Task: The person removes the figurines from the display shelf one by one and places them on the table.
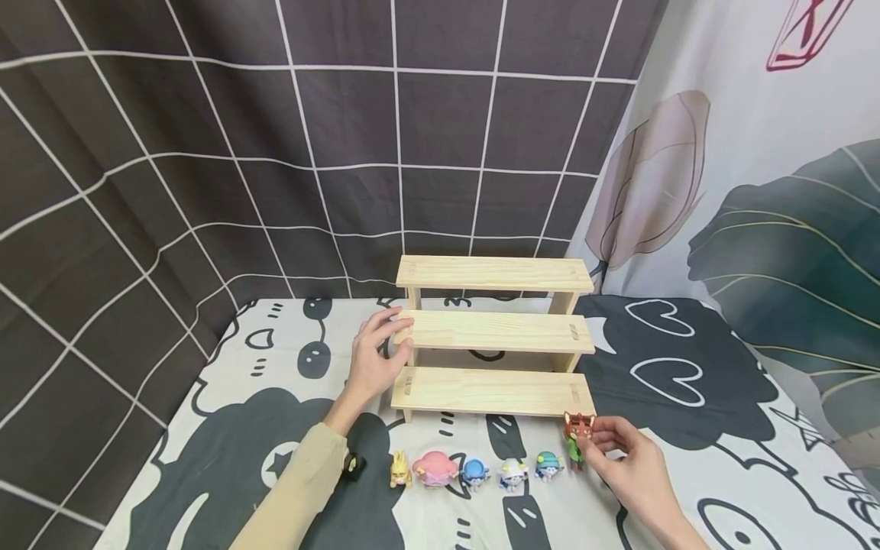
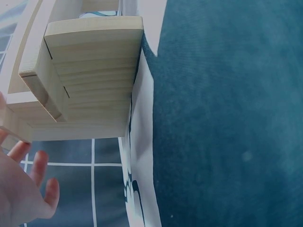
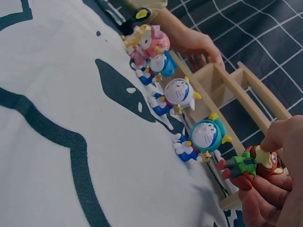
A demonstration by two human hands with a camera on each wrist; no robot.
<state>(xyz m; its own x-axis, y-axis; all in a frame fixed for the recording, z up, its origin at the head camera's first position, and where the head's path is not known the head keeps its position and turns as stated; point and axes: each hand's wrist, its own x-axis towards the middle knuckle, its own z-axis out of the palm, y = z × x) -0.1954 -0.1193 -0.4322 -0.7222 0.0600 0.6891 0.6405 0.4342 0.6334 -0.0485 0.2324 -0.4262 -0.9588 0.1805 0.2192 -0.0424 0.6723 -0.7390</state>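
My left hand (image 1: 376, 355) holds the left end of a three-tier wooden shelf (image 1: 491, 330) at its middle board, fingertips over the board's end. In the left wrist view, the shelf's end panel (image 2: 94, 71) is beside the fingers (image 2: 40, 165). My right hand (image 1: 629, 462) pinches a red-brown animal figurine (image 1: 576, 451) in green clothes, just in front of the shelf's right corner. Left of it are a blue-and-white cat figurine in a teal hat (image 1: 548, 464), one in a white hat (image 1: 512, 473) and one in a blue hat (image 1: 475, 472).
Further left along the row are a pink figurine (image 1: 435, 468) and a yellow one (image 1: 400, 468). A small black object (image 1: 354, 467) lies by the left sleeve (image 1: 296, 489). Patterned cloth (image 1: 687, 481) covers the surface; a dark grid curtain (image 1: 344, 114) hangs behind.
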